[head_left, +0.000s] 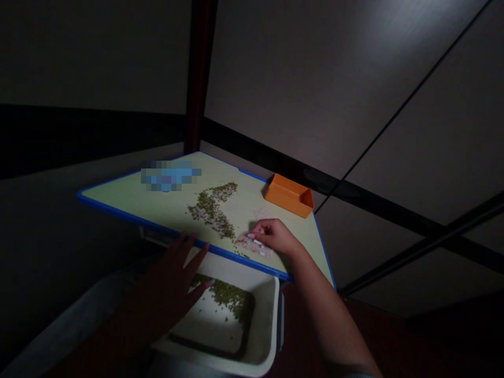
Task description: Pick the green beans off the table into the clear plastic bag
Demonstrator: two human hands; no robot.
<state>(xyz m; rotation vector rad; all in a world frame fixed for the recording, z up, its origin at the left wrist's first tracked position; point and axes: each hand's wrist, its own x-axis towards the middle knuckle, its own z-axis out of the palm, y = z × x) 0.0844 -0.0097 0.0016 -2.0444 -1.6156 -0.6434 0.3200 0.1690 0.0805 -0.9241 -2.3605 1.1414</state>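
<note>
My right hand point(273, 236) is over the near right part of the yellow-green tabletop point(252, 194), its fingertips pinched together. A flat pinkish-white patch point(262, 249) shows under and around the fingertips; whether it is loose or printed on the top, I cannot tell. What the fingers pinch is too small to name. Just left of that hand, small green grains point(212, 210) lie spread in a curved band. My left hand point(177, 278), dark in shadow, has its fingers apart at the table's blue near edge, above a white basin point(271, 325). More green grains point(232, 296) lie inside the basin.
An orange open box point(289, 194) stands at the table's back right edge. A blurred-out blue patch point(169, 176) is at the far left of the top. Wall panels point(315, 79) rise close behind the table. Pale material point(86, 320) lies at lower left.
</note>
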